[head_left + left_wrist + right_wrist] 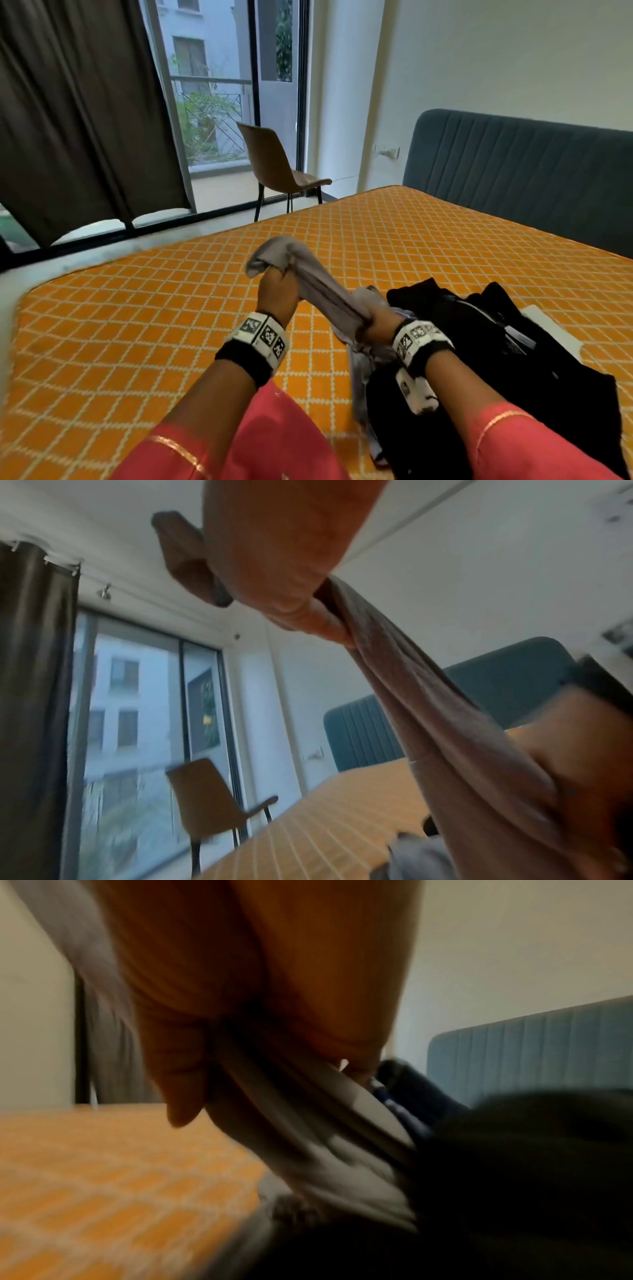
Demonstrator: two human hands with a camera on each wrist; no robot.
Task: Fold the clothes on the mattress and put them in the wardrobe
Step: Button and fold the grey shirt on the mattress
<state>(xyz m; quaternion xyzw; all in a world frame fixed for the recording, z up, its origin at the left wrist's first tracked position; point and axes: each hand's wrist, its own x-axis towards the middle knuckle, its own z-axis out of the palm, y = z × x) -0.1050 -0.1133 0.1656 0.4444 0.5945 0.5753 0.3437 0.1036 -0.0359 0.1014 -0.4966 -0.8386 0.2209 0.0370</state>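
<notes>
Grey cloth: my right hand (pixel 371 330) and, further out, left hand (pixel 275 294) each clench the bunched grey garment (pixel 320 291) taut above the orange mattress (pixel 137 308); I judge it may snag the black clothes pile (pixel 479 329) alongside.

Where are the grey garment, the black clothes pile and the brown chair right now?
grey garment (pixel 318 291): head view, stretched span between both hands.
black clothes pile (pixel 479 342): head view, middle of the heap.
brown chair (pixel 270 161): head view, backrest.
</notes>
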